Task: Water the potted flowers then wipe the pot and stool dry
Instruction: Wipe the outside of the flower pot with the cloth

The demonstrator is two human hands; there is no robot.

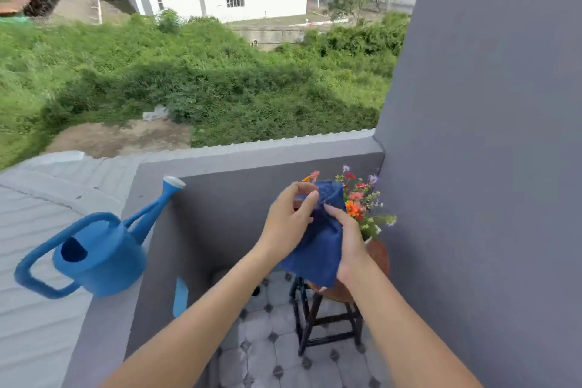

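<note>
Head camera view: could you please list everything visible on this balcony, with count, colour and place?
Watering can: one, blue, standing on the grey parapet ledge at left, spout pointing up and right.
Cloth: one, dark blue, held up in both hands in front of the flowers.
Flowers: one bunch, orange, red, pink and purple, in the corner, partly hidden by the cloth.
Pot: one, only a white sliver of rim shows.
Stool: one, brown round seat on dark legs, on the tiled floor.
Parapet wall: grey, along the balcony edge.
Floor tiles: grey with dark diamonds.
Left hand: one, grip on the cloth's upper part.
Right hand: one, grip on the cloth's right side.
</note>
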